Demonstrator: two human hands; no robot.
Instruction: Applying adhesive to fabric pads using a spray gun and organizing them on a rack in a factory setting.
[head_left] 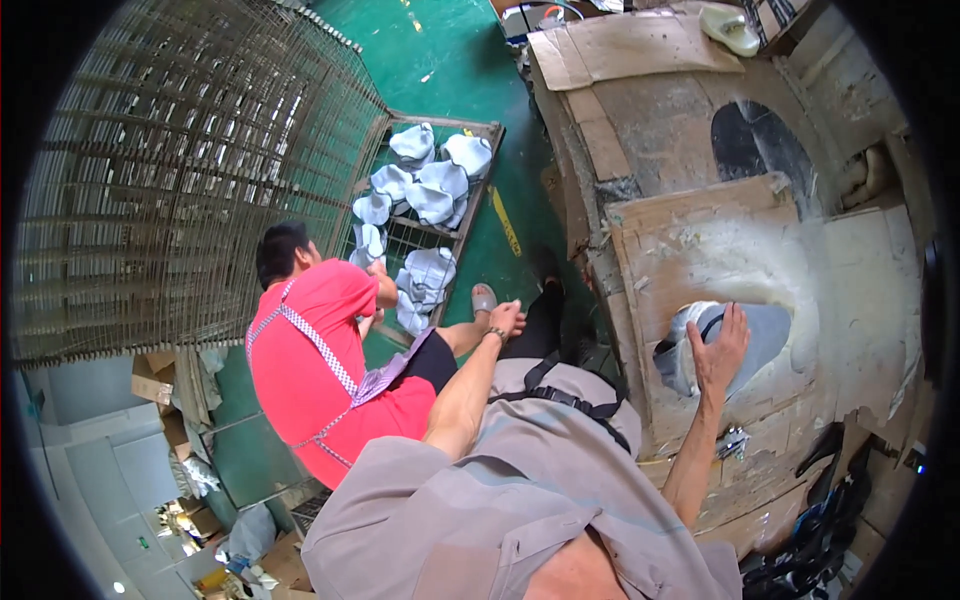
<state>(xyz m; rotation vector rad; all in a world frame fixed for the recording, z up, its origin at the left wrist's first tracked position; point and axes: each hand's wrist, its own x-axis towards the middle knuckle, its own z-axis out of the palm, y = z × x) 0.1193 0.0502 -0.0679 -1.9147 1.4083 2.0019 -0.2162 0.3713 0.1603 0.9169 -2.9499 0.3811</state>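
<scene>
Right hand (722,350) spread flat on a grey-white moulded piece (700,345) atop the cardboard-covered table (700,250), pressing, not gripping. Left hand (505,318) loose, empty, hanging by the knee. Many like pieces (425,190) heaped on a wire tray (480,200) beside a crouching person (320,370). Seemingly midway; this piece not yet lifted.

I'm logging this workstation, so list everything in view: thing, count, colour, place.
Grey moulded part: one, on the cardboard bench, under the right hand.
Cardboard-covered bench: one, brown, right.
White moulded parts: a pile, count unclear, on a wire rack.
Wire cage: one, grey, left.
Co-worker in a red shirt: one, crouched, centre-left.
Floor: green.
Left hand: open, holding nothing.
Right hand: resting on the grey part.
</scene>
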